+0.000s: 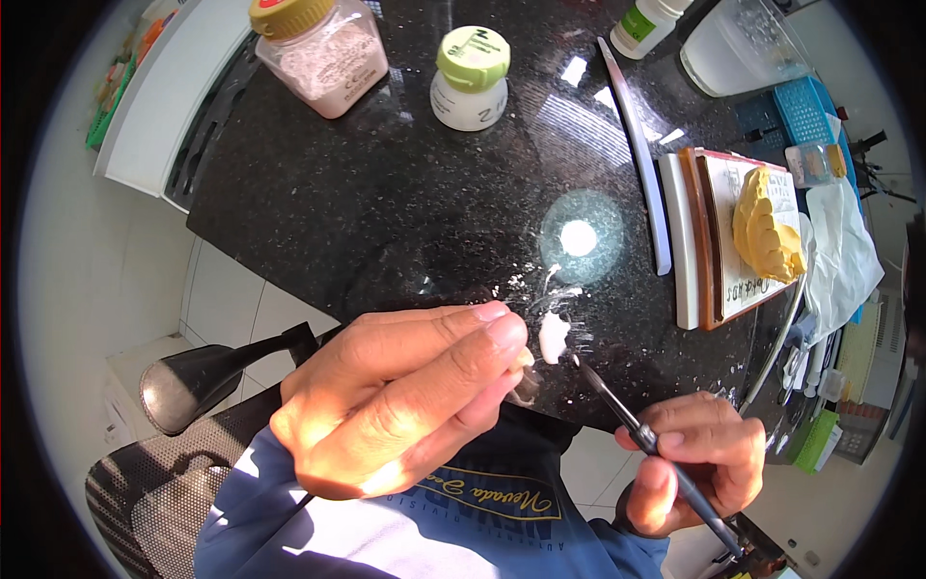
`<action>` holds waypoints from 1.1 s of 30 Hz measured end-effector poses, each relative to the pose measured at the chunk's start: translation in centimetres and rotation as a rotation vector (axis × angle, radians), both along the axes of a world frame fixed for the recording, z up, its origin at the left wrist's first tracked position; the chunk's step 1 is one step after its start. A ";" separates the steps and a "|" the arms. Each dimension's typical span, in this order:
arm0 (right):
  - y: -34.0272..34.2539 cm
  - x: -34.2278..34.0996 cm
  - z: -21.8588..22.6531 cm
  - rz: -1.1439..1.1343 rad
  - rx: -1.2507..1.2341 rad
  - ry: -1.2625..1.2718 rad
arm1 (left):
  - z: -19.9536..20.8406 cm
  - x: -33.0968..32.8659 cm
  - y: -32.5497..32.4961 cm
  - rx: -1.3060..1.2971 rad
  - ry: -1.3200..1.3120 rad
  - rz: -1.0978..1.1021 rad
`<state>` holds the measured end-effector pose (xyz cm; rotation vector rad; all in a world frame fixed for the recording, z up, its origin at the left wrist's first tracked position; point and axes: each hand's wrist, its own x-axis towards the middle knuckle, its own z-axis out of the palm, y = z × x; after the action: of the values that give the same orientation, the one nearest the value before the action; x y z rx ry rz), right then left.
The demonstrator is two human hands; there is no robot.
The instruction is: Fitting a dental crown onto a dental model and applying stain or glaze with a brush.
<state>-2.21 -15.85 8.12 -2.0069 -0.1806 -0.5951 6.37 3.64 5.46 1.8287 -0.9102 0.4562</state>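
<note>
Head view. The person's left hand (400, 396) is closed into a pinch, thumb and forefinger pressed together on a small pale object (526, 381) that is mostly hidden behind the fingertips; what it is cannot be told. The right hand (699, 463) is curled around the shaft of a slim dark-handled brush (644, 439), held like a pen, its fine tip pointing up and left toward a small blob of white paste (554, 336) that lies on the black speckled stone worktop (386, 203), just beside the left fingertips. Small white smears and specks (526, 285) surround the blob.

At the far edge of the worktop stand a clear jar of whitish powder with a yellow screw lid (318, 53) and, to its right, a squat white pot with a pale green cap (470, 77). A long, narrow grey strip (637, 145) lies diagonally across the worktop. To the right of it, a yellow plaster cast of a dental arch (767, 232) rests on a white slab with a brown border (699, 241). A crumpled white cloth (844, 251) lies beyond the slab. A translucent plastic tub (738, 48) and a blue mesh basket (801, 111) sit at the upper right.
</note>
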 end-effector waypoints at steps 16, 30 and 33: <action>0.0 0.5 -0.5 0.306 -0.065 -0.165 | -0.6 0.5 -0.2 -0.089 0.005 -0.061; -0.2 0.7 0.0 0.294 -0.108 -0.115 | -0.3 0.3 -0.2 -0.088 0.033 -0.073; -0.1 0.6 0.2 0.288 -0.118 -0.115 | -0.3 0.4 -0.3 -0.092 0.025 -0.083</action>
<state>-1.60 -16.00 8.29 -2.0115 -0.5760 -0.5240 6.77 3.36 5.13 1.7032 -0.9294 0.4151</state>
